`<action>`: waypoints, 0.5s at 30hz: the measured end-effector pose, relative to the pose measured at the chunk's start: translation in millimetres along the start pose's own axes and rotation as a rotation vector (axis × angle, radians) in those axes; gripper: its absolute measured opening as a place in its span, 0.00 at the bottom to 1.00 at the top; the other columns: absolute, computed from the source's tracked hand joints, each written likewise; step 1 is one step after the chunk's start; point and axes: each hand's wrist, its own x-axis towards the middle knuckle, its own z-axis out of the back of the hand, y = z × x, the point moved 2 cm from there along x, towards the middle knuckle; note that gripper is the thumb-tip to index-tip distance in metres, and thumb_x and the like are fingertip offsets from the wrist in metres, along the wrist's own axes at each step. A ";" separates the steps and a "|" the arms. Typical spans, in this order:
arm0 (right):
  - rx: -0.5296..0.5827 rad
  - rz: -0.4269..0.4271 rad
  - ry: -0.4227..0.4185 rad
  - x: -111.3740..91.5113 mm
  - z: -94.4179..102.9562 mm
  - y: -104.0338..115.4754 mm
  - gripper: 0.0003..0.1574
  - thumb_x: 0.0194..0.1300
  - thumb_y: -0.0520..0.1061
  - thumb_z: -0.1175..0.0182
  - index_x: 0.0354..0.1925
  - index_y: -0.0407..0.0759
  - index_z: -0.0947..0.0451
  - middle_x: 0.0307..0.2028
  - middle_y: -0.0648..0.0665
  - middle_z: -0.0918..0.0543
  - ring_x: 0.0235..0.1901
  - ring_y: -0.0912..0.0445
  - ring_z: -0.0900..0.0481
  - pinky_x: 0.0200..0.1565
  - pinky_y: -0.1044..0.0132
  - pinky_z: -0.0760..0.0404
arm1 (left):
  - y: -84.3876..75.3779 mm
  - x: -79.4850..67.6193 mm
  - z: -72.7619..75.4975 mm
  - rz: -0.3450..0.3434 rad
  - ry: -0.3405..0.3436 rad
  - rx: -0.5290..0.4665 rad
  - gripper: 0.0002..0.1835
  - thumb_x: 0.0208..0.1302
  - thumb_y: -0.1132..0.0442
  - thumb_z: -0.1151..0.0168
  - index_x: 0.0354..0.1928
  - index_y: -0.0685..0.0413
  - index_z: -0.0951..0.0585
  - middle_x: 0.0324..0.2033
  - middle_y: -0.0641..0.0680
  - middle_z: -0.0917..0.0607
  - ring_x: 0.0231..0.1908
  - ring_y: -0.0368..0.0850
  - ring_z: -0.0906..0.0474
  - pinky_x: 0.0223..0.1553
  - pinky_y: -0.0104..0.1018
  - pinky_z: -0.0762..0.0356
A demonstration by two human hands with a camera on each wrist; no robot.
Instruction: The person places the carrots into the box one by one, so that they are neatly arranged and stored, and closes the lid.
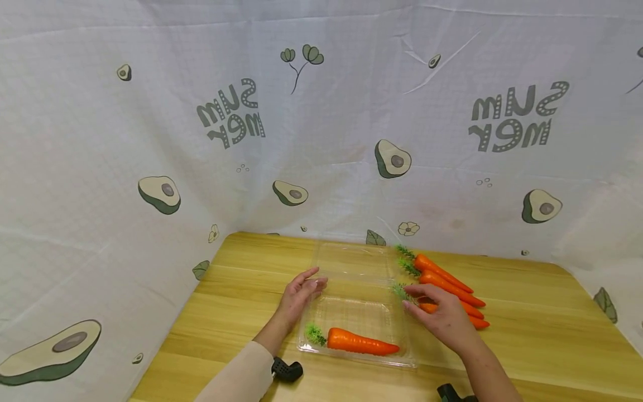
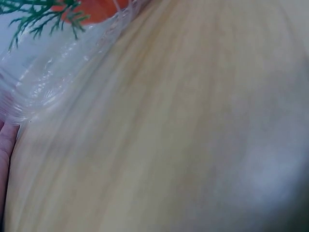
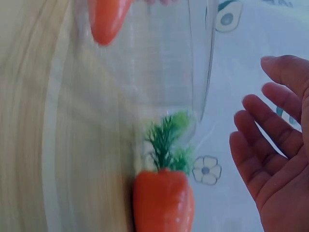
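Note:
A clear plastic box point(image 1: 361, 315) lies on the table with its hinged lid point(image 1: 355, 261) folded back. Along its near side rests one orange toy carrot point(image 1: 359, 341) with a green leafy top. At the box's left edge is my left hand point(image 1: 296, 298), fingers extended; in the left wrist view a finger point(image 2: 6, 145) meets the plastic. My right hand point(image 1: 444, 318) hovers right of the box, over several more carrots point(image 1: 449, 286), partly covering them. In the right wrist view its fingers point(image 3: 253, 123) are loosely bent around nothing, apart from a nearby carrot point(image 3: 164, 203).
The wooden table point(image 1: 211, 335) ends at a white curtain point(image 1: 321, 111) printed with avocados, behind and at both sides. Black wrist-camera parts point(image 1: 287, 370) show near both forearms. The lid's far edge lies close to the curtain.

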 end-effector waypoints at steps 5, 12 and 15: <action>-0.071 -0.028 -0.005 1.5 15.6 -15.2 0.22 0.65 0.50 0.29 0.55 0.45 0.16 0.50 0.44 0.11 0.51 0.45 0.15 0.48 0.61 0.14 | 0.8 0.9 0.5 0.007 0.002 0.001 0.29 0.79 0.62 0.48 0.75 0.66 0.37 0.63 0.71 0.22 0.65 0.66 0.25 0.69 0.52 0.28; -0.092 -0.190 0.089 -0.5 32.6 -43.6 0.33 0.67 0.60 0.33 0.61 0.41 0.20 0.59 0.34 0.17 0.61 0.32 0.25 0.56 0.36 0.20 | -1.9 0.4 -1.3 0.001 -0.002 0.016 0.30 0.78 0.60 0.48 0.75 0.67 0.38 0.63 0.71 0.21 0.65 0.64 0.24 0.68 0.50 0.26; -0.118 -0.247 0.140 -2.3 37.6 -56.2 0.38 0.67 0.65 0.34 0.62 0.40 0.21 0.61 0.32 0.18 0.62 0.31 0.27 0.57 0.35 0.23 | -2.9 0.0 -1.5 0.004 -0.005 0.015 0.29 0.78 0.61 0.48 0.75 0.67 0.38 0.63 0.71 0.21 0.65 0.65 0.24 0.68 0.51 0.27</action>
